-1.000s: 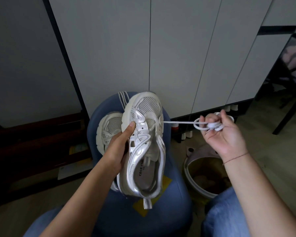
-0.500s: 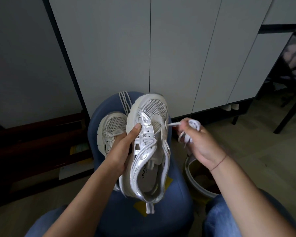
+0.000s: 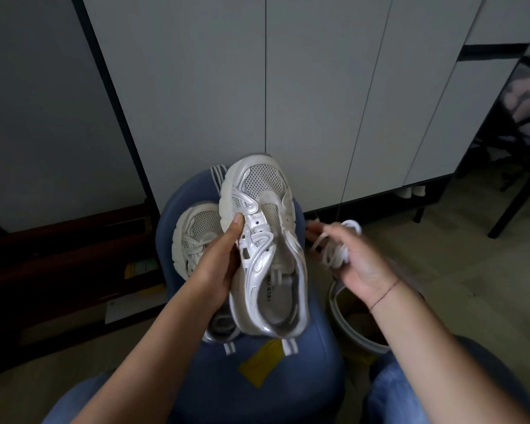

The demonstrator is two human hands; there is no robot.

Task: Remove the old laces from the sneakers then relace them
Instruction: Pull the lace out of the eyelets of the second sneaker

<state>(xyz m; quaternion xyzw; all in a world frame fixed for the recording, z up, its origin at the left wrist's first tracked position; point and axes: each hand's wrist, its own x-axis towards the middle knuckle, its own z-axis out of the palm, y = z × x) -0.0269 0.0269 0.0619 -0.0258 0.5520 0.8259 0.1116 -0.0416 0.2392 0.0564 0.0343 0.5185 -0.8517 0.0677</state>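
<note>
My left hand (image 3: 219, 264) grips a silver and white sneaker (image 3: 263, 240) by its left side, thumb on the upper, toe pointing away from me. Its eyelets look empty of lace. A second sneaker (image 3: 193, 237) of the same kind lies on the blue stool (image 3: 257, 387) behind my left hand, with a lace still in it. My right hand (image 3: 355, 261) holds a bundled white lace (image 3: 337, 243) just right of the held sneaker, apart from it; the hand is motion-blurred.
A round bin (image 3: 349, 328) stands on the floor under my right forearm. Grey cabinet doors (image 3: 288, 87) rise behind the stool. A dark low shelf (image 3: 58, 270) sits at left, chair legs (image 3: 508, 203) at far right. My knees in jeans flank the stool.
The lace, stretched taut from the sneaker's toe eyelet a second ago, has come free. My right hand moved in toward the sneaker, then out again with the loose bundle.
</note>
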